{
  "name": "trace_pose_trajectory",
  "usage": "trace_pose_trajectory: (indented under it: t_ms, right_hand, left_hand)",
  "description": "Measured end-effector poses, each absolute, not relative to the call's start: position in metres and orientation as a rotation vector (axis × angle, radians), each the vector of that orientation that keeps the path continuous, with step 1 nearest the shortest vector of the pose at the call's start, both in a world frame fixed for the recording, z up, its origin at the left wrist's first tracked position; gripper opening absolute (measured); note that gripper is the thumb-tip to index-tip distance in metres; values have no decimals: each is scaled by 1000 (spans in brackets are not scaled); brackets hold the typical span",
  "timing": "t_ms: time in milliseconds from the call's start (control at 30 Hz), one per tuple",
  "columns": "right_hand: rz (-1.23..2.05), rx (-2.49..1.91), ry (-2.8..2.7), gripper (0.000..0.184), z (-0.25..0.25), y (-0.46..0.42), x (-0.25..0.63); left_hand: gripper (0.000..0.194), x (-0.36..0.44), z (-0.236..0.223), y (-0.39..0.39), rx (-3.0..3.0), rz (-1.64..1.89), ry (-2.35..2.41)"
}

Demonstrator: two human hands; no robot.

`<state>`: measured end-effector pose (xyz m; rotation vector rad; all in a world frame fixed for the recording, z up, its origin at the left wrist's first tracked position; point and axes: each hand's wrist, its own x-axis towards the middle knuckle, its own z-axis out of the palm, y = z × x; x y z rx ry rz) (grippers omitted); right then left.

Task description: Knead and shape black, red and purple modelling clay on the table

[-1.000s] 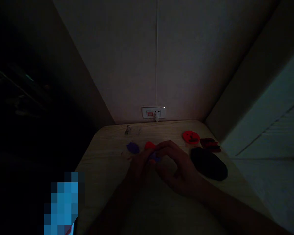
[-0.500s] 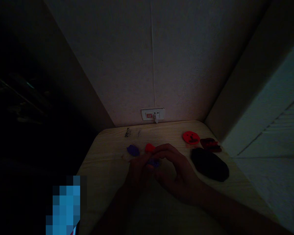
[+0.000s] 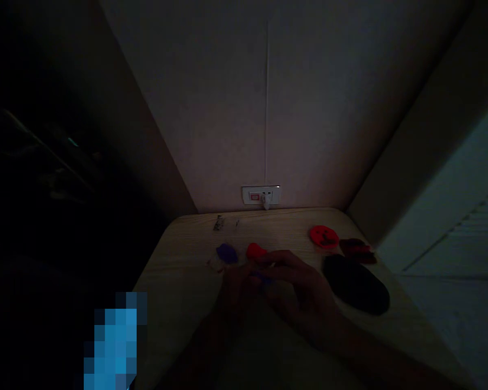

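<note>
Over the middle of the wooden table (image 3: pixel 179 281), I pinch a small purple lump (image 3: pixel 262 278) between both hands.

My left hand (image 3: pixel 238 284) and right hand (image 3: pixel 305 295) meet fingertip to fingertip, fingers curled nearly closed around it, just above the tabletop. I judge I am midway through shaping it; the next move calls for a gentle, even press, since the light is too dim to see its outline. It looks soft, matte and small, mostly hidden by my fingers. Just beyond lie another purple piece (image 3: pixel 226 252) and a red piece (image 3: pixel 255 251); a red disc (image 3: pixel 323 236) and a dark mound (image 3: pixel 355 284) sit well to the right.
</note>
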<state>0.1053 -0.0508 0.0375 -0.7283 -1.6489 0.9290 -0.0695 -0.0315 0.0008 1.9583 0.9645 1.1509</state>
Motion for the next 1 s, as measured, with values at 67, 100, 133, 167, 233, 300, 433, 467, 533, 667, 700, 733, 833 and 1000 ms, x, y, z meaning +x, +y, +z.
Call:
trace_pose_trajectory:
  t_ms: [67,100,133,167,233,300,433,467,533,667,700,733,833,1000]
  right_hand:
    - [1032,-768,-1558,14,37,-49,105]
    - [1082,-794,-1523,14,36,-48,104]
    - [1126,-819,-1496,19,36,-47,104]
    - [1162,-840,-1477,23,35,-46,104]
    - [1189,-868,-1436,28,33,-44,104]
    - [1197,-895,-1408,25,31,-43,105]
    - [1270,-938,-1370,15,30,-41,109]
    - [1289,-935,-1361,13,29,-40,110]
    - [1318,-921,-1341,11,29,-39,112]
    - [1387,-874,-1286,11,27,-36,113]
    - [1413,-856,-1273,12,26,-35,113]
    - [1436,-835,-1263,12,26,-34,113]
    - [1454,-781,-1273,10,25,-32,114]
    - [1241,-722,-1453,2,31,-32,115]
  left_hand:
    - [62,-67,0,-33,1942,1098,948]
    - [62,-65,0,-34,1916,1074,937]
    - [62,-64,2,-35,1887,1055,922]
    - [63,-62,5,-37,1857,1042,907]
    - [63,-59,11,-40,1802,1044,878]
    - [62,-57,18,-43,1769,1041,890]
    - [65,-56,24,-45,1732,1067,941]
    - [65,-56,24,-46,1722,1070,959]
    - [63,-56,25,-46,1702,1066,990]
    - [61,-55,25,-46,1641,1016,953]
    - [62,-54,23,-47,1618,1002,940]
    - [63,-52,21,-47,1591,995,933]
    - [67,-49,10,-48,1436,1013,985]
    - [71,-46,-9,-45,1099,873,1007]
